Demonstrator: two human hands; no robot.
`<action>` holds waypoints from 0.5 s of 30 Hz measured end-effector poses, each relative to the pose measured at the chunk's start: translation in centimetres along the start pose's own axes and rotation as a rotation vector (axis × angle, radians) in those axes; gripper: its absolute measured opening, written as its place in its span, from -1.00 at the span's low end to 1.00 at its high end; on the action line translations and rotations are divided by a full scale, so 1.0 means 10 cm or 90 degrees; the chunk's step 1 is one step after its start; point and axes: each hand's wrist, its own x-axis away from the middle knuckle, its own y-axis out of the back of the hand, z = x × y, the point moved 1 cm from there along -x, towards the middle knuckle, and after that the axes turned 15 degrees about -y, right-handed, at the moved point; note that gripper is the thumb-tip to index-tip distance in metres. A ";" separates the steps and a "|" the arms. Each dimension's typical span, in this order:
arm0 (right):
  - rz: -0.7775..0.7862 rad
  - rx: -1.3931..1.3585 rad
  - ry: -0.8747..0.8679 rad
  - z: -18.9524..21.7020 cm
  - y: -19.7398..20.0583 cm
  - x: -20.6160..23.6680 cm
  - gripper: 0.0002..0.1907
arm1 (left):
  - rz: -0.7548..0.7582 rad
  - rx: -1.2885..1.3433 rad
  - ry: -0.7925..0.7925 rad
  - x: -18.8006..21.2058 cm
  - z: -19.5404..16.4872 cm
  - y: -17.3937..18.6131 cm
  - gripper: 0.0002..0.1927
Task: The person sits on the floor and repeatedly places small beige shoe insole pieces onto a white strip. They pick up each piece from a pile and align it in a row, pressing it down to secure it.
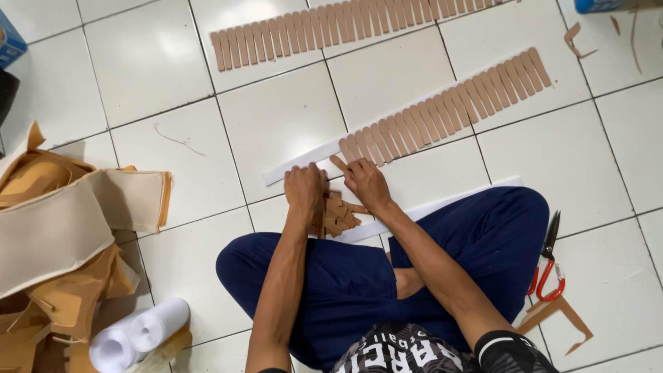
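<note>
I sit cross-legged on a white tiled floor. A white adhesive strip (293,168) lies in front of me, covered along its right part by a row of tan leather strips (449,107). My right hand (367,182) presses a tan strip (338,163) down at the row's left end. My left hand (304,189) rests on the white strip beside it and holds a bundle of loose tan strips (338,214) near my knee. A second white strip (442,204) lies under my leg.
Another finished row of tan strips (331,27) lies farther away. Red-handled scissors (548,262) lie at my right knee beside a tan offcut (559,318). A pile of tan and beige material (55,235) and white rolls (138,335) sit at the left.
</note>
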 end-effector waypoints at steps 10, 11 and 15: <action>0.053 -0.233 -0.367 -0.14 0.41 0.01 -0.79 | -0.286 0.037 -0.221 -0.18 -0.13 -0.29 -0.66; 0.027 -0.251 -0.372 -0.15 0.45 -0.04 -0.77 | -0.303 0.042 -0.233 -0.21 -0.16 -0.31 -0.63; 0.071 -0.294 -0.376 -0.08 0.40 -0.14 -0.78 | -0.301 0.118 -0.222 -0.23 -0.18 -0.30 -0.62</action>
